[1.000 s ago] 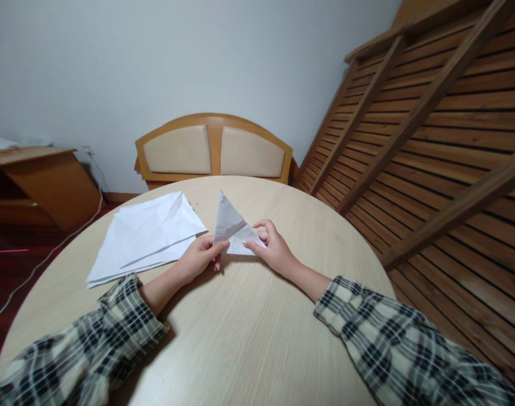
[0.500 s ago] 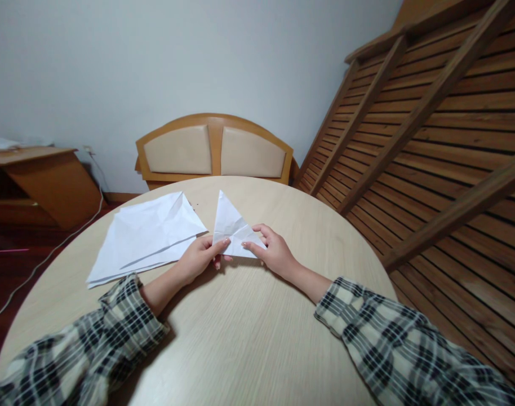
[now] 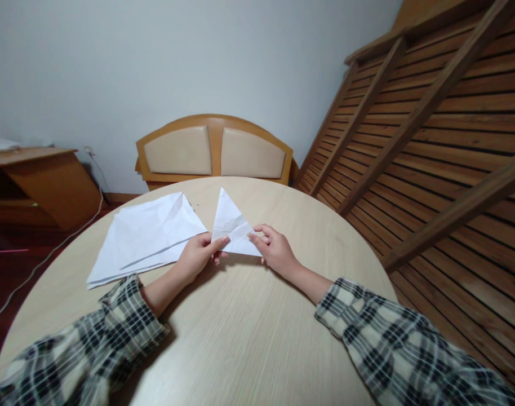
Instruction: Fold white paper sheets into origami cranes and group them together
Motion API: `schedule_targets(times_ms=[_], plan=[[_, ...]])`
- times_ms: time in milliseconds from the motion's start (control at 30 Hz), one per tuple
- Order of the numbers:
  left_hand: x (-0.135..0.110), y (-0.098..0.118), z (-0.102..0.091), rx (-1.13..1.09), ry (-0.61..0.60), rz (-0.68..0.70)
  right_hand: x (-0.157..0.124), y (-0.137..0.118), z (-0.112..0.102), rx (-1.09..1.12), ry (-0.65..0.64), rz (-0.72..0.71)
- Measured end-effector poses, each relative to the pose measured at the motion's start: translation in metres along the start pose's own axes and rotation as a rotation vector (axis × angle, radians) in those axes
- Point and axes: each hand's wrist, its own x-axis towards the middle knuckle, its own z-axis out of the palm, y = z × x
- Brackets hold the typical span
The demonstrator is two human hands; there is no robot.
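Note:
Between my hands is a folded sheet of white paper (image 3: pixel 230 223), triangular in outline, its tip pointing away from me and creases crossing its lower part. My left hand (image 3: pixel 198 254) pinches the lower left corner, thumb on top and fingers beneath. At the lower right corner my right hand (image 3: pixel 276 249) grips the paper, its thumb lying on the upper face. The fingers under the paper are partly hidden. Just left of the folded paper, a stack of white paper sheets (image 3: pixel 150 231) lies on the table, close to my left hand.
The round pale wooden table (image 3: pixel 249 332) fills the foreground. Behind it stands a headboard (image 3: pixel 215 146) with two cream panels against the wall. A slatted wooden frame (image 3: pixel 430 146) leans at the right. On the left are a wooden desk (image 3: pixel 41 180) and a white cable (image 3: pixel 50 254).
My right thumb has slid slightly up and right on the folded paper. The paper has shifted a little, with its tip marginally farther away. The stack has stayed put.

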Motion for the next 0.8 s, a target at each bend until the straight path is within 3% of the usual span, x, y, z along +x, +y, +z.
schedule_targets(times_ms=[267, 400, 500, 633, 700, 800], plan=[[0.002, -0.008, -0.002, 0.116, -0.096, 0.014, 0.004, 0.002, -0.002, -0.165, 0.162, -0.165], [0.003, -0.010, -0.003, -0.012, -0.108, 0.045, 0.003, 0.002, -0.004, -0.132, 0.200, -0.128], [0.005, -0.011, -0.003, -0.169, -0.058, 0.010, 0.000, 0.002, -0.004, -0.054, 0.094, -0.053], [0.010, -0.015, -0.006, -0.350, 0.040, -0.014, -0.004, 0.004, 0.000, -0.034, -0.123, -0.141], [0.012, -0.018, -0.007, -0.391, 0.073, -0.003, -0.006, 0.006, 0.002, 0.071, -0.224, -0.111], [0.015, -0.021, -0.007, -0.403, 0.115, -0.012, -0.006, 0.006, 0.002, 0.210, -0.247, -0.070]])
